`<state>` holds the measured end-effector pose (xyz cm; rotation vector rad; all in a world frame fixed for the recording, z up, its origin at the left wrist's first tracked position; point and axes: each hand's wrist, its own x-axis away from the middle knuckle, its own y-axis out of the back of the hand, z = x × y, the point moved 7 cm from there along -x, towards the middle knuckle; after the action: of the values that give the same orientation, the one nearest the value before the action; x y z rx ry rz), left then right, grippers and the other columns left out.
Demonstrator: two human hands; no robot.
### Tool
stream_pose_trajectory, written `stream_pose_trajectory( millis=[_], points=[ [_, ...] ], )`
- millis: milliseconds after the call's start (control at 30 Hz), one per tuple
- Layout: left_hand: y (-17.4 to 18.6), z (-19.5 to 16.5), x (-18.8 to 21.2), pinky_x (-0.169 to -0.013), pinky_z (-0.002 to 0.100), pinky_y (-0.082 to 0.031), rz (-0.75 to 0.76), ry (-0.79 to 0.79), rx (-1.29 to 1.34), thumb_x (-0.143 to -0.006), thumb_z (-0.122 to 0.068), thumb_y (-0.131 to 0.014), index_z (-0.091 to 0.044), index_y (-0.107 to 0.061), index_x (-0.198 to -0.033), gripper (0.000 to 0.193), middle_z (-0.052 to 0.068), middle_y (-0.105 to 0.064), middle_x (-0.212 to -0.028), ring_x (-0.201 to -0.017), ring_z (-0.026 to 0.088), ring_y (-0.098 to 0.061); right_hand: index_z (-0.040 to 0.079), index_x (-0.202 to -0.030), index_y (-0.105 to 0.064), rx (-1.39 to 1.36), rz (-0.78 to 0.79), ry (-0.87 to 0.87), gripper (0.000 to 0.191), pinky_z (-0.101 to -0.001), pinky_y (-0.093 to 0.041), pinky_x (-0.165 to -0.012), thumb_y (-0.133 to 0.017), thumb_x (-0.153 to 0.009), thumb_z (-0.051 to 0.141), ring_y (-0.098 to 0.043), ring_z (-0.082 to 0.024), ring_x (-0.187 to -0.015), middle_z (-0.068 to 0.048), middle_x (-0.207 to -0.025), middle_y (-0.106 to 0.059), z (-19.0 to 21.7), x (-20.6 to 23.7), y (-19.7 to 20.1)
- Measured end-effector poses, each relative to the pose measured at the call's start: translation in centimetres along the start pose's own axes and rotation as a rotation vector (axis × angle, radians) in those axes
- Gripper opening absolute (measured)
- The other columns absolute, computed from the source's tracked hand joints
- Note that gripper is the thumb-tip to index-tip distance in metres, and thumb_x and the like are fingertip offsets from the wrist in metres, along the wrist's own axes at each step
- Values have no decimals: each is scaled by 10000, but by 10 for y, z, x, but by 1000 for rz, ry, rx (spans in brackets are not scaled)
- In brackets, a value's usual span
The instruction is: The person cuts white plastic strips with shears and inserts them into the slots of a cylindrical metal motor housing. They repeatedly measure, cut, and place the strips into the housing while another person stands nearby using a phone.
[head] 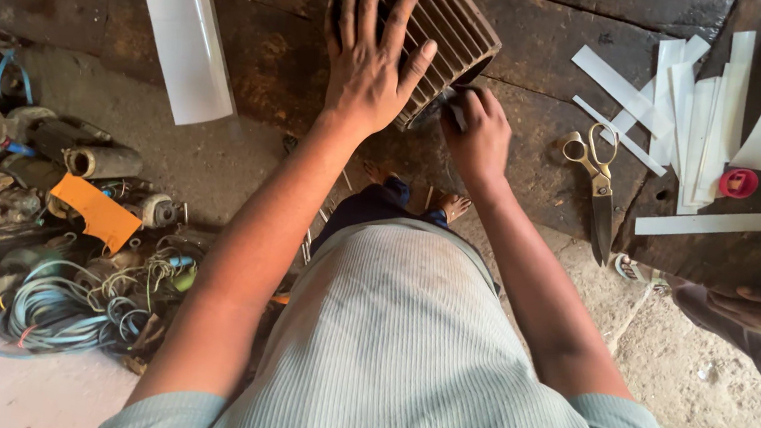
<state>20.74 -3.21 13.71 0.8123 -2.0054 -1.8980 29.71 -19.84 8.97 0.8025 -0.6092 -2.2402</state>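
So the ribbed metal motor housing [443, 27] sits on the dark wooden workbench [532, 154], near its front edge. Left hand [370, 66] lies flat on top of it, right hand [477, 135] is at its near right corner. Right of that lie the brass-handled scissors [596, 182], then a bunch of white paper strips [692, 113] with a small red cap [738, 183] beside them. A long white sheet [185, 32] lies left of the housing. Down on the floor at far left, a pile of old motor parts and coiled blue wire [51, 305].
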Motion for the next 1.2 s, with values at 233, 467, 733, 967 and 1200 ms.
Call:
stream_pose_trajectory(
  millis=[233,467,733,967,1200],
  points=[
    [6,-1,4,-1310,645,-123,-30,-16,11,-1140,-661,-321,-264,-265,-1687,679,163,-99,-1734,-1617,389,-102,59,-1050,-709,-31,-17,-170,174,-426,-578,-812,-793,-905,106,-700,-339,-940,-120,-1072,-703,-11,-1,-8],
    [-3,41,0,-1338,595,-169,-150,-129,257,-1122,-660,-399,-277,-196,-1679,705,106,-147,-1741,-1624,322,-192,61,-1040,-694,33,-49,-98,191,-430,-574,-790,-790,-877,87,-701,-343,-927,-123,-1054,-694,-5,10,4],
    [-48,150,7,-1382,580,-176,-18,122,635,-1136,-642,-484,-178,-166,-1721,812,136,-196,-1807,-1655,428,-143,53,-1103,-700,-23,-12,-167,258,-425,-584,-809,-790,-861,59,-705,-351,-957,-134,-1107,-676,-3,-5,-24],
    [-73,151,2,-1287,435,-305,132,164,1155,-1056,-670,-504,-14,-255,-1624,902,248,-338,-1672,-1571,385,-344,33,-1181,-706,104,-22,-32,338,-425,-584,-895,-771,-852,-4,-678,-356,-1071,-162,-1221,-655,13,-6,-26],
    [-42,141,15,-1184,429,-456,115,156,1168,-1028,-682,-488,-4,-378,-1543,858,245,-531,-1510,-1421,387,-538,-10,-1257,-622,-884,-319,-757,265,-363,-561,-965,-646,-994,-7,-661,-237,-1127,-156,-1235,-675,-36,32,-63]
  ],
)
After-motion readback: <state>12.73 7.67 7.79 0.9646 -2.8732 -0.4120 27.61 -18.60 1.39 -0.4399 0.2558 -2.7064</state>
